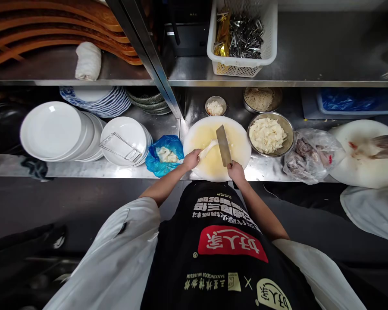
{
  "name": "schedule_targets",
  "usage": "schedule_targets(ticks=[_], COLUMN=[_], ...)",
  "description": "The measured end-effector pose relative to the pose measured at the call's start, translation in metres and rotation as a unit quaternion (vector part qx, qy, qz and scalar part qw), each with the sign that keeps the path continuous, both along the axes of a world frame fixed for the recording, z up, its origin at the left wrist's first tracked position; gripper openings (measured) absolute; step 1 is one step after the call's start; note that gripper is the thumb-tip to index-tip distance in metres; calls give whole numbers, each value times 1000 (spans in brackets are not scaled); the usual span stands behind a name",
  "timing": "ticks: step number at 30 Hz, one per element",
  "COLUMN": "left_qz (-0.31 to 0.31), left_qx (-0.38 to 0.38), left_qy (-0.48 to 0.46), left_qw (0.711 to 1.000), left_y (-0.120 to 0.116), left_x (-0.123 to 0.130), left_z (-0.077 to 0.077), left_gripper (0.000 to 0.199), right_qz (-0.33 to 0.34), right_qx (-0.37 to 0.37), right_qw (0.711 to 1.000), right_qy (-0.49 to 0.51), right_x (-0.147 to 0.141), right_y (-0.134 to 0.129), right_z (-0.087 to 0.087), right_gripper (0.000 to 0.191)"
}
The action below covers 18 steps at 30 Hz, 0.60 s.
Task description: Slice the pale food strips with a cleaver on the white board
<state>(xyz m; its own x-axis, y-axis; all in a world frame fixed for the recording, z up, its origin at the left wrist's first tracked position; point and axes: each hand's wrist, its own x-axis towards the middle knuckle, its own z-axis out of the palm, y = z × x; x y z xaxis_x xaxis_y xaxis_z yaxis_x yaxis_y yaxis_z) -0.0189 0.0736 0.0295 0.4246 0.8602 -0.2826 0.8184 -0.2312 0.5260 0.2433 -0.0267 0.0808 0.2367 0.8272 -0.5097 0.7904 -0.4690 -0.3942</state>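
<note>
- Head view, nearest: black apron (226, 206), with both hands in front of it, well apart.
- Left hand (191, 159): fingers closed on the near end of the white piece (208, 149).
- Right hand (236, 171): closed round the handle of the cleaver (224, 146).
- White piece: lies on the board (194, 129), between the left hand and the blade. Its long axis runs away from the wearer and to the right, the free end pointing at the blade; whether they touch cannot be told. It looks light, soft and probably slippery; best held at the near end, fingertips tucked clear of the edge.
- Cleaver: long axis from the near handle to the far blade end, leaning slightly left. Likely stiff and fairly heavy; the handle is the safe hold.
- Flanking the board on the bench (261, 174): blue bag (151, 159) at left, with more pale food inside; bowl (290, 133) of pale slices (267, 134) at right.
- Beyond the board: small bowl of white bits (215, 107).
- Farthest: white basket (236, 69) of small packets, on the shelf (326, 43).
</note>
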Motion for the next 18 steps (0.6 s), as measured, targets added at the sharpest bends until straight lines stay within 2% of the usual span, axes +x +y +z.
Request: schedule_targets(ticks=[5, 9, 12, 15, 18], left_qz=[-7, -31, -42, -62, -73], left_qx=[44, 62, 54, 66, 87], left_qy=[56, 84, 89, 98, 121], left_qw=[997, 994, 994, 991, 986], left_y=[-16, -23, -24, -27, -32], left_x=[-3, -12, -18, -22, -22], left_z=[2, 4, 5, 7, 8], left_gripper=[54, 65, 72, 76, 70], right_qz=[29, 29, 28, 32, 37], right_qx=[-12, -35, -45, -53, -68], right_qw=[999, 999, 998, 998, 997], right_qy=[-30, -21, -16, -19, -30], right_x=[-7, -19, -23, -20, -10], right_y=[28, 63, 77, 66, 37], right_z=[2, 2, 2, 2, 2], right_gripper=[30, 29, 30, 31, 30])
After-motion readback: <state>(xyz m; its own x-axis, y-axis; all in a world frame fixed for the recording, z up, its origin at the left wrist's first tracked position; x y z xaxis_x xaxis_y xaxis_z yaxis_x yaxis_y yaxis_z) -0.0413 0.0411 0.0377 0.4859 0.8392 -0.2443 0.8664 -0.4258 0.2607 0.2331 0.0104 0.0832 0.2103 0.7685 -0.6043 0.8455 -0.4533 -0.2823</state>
